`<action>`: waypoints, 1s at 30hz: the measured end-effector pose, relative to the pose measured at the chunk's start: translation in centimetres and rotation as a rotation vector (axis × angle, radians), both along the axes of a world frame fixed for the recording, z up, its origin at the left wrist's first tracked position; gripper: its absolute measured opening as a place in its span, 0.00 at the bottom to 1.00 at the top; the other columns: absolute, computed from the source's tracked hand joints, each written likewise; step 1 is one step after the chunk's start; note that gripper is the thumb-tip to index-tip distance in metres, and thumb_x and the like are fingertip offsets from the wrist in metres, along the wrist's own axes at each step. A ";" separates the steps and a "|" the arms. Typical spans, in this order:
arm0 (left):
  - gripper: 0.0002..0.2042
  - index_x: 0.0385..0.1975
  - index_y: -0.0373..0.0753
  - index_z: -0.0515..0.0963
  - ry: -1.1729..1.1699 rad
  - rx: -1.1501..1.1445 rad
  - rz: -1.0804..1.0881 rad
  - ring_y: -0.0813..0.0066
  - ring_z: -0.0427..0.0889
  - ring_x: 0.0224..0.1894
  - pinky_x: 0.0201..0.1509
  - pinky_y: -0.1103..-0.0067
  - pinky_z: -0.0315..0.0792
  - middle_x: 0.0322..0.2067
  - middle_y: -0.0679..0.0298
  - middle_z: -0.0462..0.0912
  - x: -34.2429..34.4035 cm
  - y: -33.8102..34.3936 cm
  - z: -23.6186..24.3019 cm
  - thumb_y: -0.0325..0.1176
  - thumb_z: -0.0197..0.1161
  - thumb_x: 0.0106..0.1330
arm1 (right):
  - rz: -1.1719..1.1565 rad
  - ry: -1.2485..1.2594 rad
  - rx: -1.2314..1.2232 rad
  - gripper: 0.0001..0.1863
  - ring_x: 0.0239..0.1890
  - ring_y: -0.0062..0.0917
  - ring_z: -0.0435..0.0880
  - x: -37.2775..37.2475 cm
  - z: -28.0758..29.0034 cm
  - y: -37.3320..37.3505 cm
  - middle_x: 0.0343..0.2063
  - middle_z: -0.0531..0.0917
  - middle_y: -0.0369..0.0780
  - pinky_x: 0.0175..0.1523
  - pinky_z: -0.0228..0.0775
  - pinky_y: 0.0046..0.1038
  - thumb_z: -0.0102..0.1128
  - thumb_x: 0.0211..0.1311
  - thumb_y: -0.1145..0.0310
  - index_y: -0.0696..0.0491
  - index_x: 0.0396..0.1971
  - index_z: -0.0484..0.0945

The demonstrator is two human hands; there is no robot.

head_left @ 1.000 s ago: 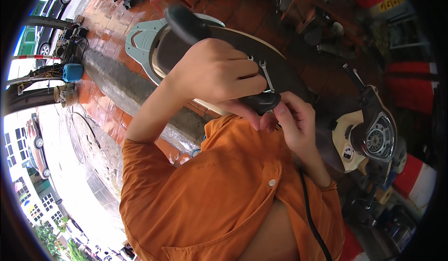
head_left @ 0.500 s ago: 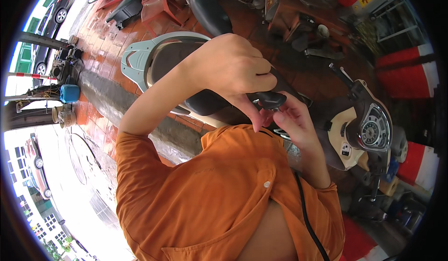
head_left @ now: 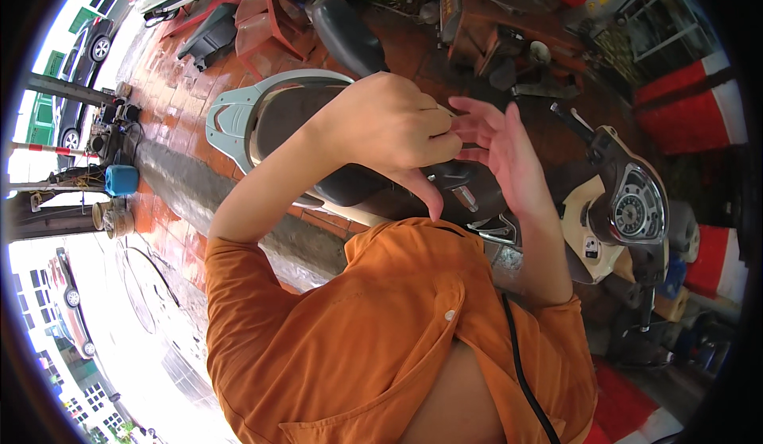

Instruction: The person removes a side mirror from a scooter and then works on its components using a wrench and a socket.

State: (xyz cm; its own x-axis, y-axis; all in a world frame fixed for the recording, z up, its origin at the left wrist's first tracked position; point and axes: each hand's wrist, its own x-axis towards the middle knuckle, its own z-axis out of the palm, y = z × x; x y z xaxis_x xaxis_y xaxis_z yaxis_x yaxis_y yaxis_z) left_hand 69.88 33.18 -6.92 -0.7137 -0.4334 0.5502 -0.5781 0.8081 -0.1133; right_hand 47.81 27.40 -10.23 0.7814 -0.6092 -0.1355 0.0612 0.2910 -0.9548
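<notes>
My left hand (head_left: 397,126) reaches across in a fist, fingers curled and thumb stretched downward. Below its knuckles, a black thing with a silver end (head_left: 464,196) sticks out; the rest of it is hidden, and its kind is not clear. Close beside it, my right hand (head_left: 509,154) is open with fingers apart, holding nothing I can see. Both hands are above a scooter, whose dark seat (head_left: 290,118) and pale grey rear rack (head_left: 232,110) lie to the left. At the right are its cream front panel (head_left: 586,233) and round dial (head_left: 632,210).
Red plastic chairs (head_left: 266,27) and a loose dark scooter seat (head_left: 346,31) stand at the far side. A cluttered wooden bench (head_left: 485,35) is beyond the scooter. A concrete ledge (head_left: 179,162) runs along the left, near a blue jug (head_left: 120,179).
My right hand has moved up and opened, coming away from the black thing. My left hand stays curled, slightly lower. The black thing now shows its silver end pointing down and right.
</notes>
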 end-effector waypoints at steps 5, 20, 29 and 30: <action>0.31 0.17 0.43 0.70 0.089 0.074 -0.150 0.70 0.70 0.18 0.20 0.75 0.63 0.17 0.70 0.64 -1.4 -0.7 0.7 0.67 0.72 0.36 | 0.189 0.016 0.431 0.34 0.49 0.24 0.81 4.3 1.7 -1.4 0.50 0.82 0.38 0.53 0.72 0.31 0.36 0.75 0.39 0.54 0.60 0.72; 0.27 0.33 0.44 0.80 0.267 0.194 0.185 0.63 0.73 0.48 0.57 0.66 0.71 0.43 0.62 0.73 -5.3 8.1 -8.2 0.57 0.66 0.36 | 0.218 -0.278 0.835 0.15 0.34 0.16 0.83 -0.8 -8.0 3.0 0.36 0.83 0.33 0.36 0.76 0.23 0.52 0.75 0.54 0.50 0.44 0.78; 0.17 0.51 0.34 0.65 1.807 1.443 0.464 0.84 0.73 0.19 0.19 0.87 0.68 0.26 0.68 0.75 -8.0 11.1 -8.2 0.35 0.61 0.72 | 0.198 -0.025 0.344 0.18 0.43 0.16 0.81 1.8 -6.9 4.1 0.38 0.83 0.34 0.47 0.73 0.21 0.55 0.73 0.55 0.55 0.50 0.77; 0.17 0.51 0.34 0.65 1.705 1.374 0.414 0.87 0.72 0.18 0.19 0.88 0.67 0.24 0.70 0.74 -8.1 10.8 -8.1 0.35 0.62 0.71 | 0.204 -0.023 0.288 0.19 0.45 0.17 0.80 1.8 -6.7 4.1 0.40 0.83 0.34 0.49 0.72 0.22 0.56 0.73 0.56 0.55 0.53 0.77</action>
State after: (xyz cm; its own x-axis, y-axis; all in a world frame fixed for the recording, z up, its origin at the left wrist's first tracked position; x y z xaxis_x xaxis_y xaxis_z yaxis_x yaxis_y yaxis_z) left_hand 61.74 44.02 -15.03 0.1684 -0.9336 -0.3162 0.4056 -0.2268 0.8855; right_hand 49.63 31.52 -16.90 0.8879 -0.3791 -0.2605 -0.0059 0.5569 -0.8306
